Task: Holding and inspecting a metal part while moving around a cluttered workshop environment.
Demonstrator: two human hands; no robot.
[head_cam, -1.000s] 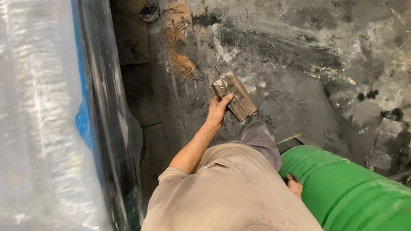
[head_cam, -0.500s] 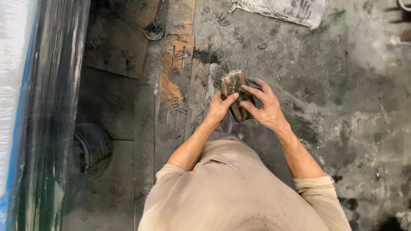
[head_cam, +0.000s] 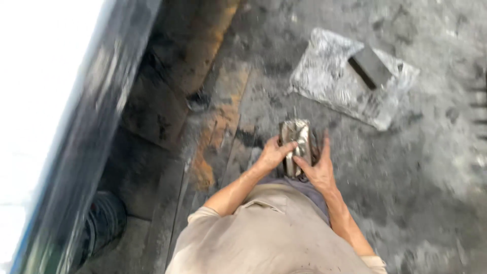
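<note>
Far left: a bright white blur, then a dark slanted edge (head_cam: 96,132) w/ a blue strip running down it, too smeared to say what it is. At its foot, bottom left, a dark round thing (head_cam: 104,223), prob. a coil or tyre, can't tell.

Next over: dirty floor (head_cam: 436,167), grey-black, w/ rusty orange patches (head_cam: 218,132) and flat dark panels.

Centre: your left hand (head_cam: 271,155) comes up from the beige shirt (head_cam: 269,238), fingers curled round the left side of a metal block (head_cam: 298,144), thumb laid across its face. Closed grip, firm on the block. The block is shiny, greyish, stood roughly upright in front of your waist, above the floor, betw. both hands.

Just right of it: your right hand (head_cam: 318,170) cups the block's lower right side, thumb pressed on the front, other fingers stretched up along the edge & behind. Fingers partly spread but in contact; it has hold of the block too.

Upper right: a crumpled silvery sheet (head_cam: 335,86) flat on the floor, well apart from your hands, w/ a dark flat slab (head_cam: 369,67) lying on it, tilted.

Whole view is motion-blurred, so fine detail is lost.
</note>
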